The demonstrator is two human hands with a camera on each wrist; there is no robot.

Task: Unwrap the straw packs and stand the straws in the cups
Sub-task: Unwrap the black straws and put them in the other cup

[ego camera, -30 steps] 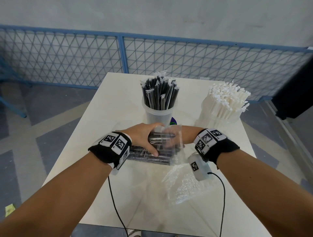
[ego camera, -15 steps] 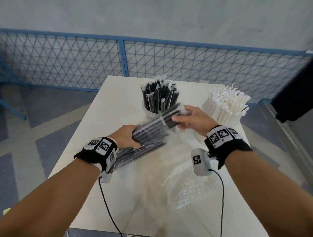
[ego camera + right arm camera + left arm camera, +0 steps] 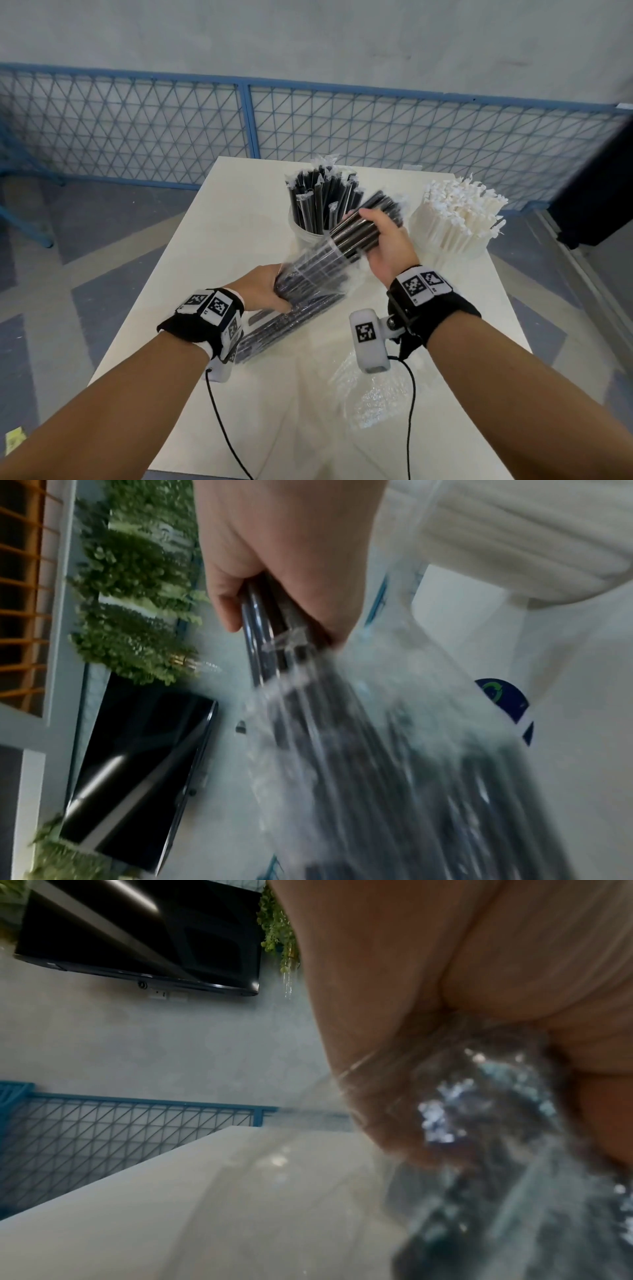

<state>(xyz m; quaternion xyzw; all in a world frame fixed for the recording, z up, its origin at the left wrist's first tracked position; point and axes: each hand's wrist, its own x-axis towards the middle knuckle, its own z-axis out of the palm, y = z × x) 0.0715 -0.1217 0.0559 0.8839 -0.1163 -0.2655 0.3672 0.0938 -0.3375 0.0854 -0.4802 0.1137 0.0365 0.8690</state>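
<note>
A clear-wrapped pack of black straws (image 3: 313, 270) is held tilted above the white table (image 3: 239, 212). My left hand (image 3: 263, 291) grips its lower end, seen close and blurred in the left wrist view as the pack (image 3: 496, 1150). My right hand (image 3: 383, 240) grips the bare black straws (image 3: 359, 231) sticking out of the wrapper's upper end, next to the clear cup (image 3: 301, 238) of standing black straws (image 3: 315, 202). The right wrist view shows the right hand (image 3: 284, 547) curled round these straws (image 3: 270, 620).
A clear cup (image 3: 448, 251) packed with white straws (image 3: 459, 212) stands at the back right. A second pack of black straws (image 3: 284, 330) lies on the table under my left wrist. A crumpled empty wrapper (image 3: 373, 394) lies near the front. A blue mesh fence (image 3: 246, 130) runs behind the table.
Both hands lifted the pack off the table and tilted it. My right hand moved up and right, drawing the black straws partly out of the wrapper beside the cup.
</note>
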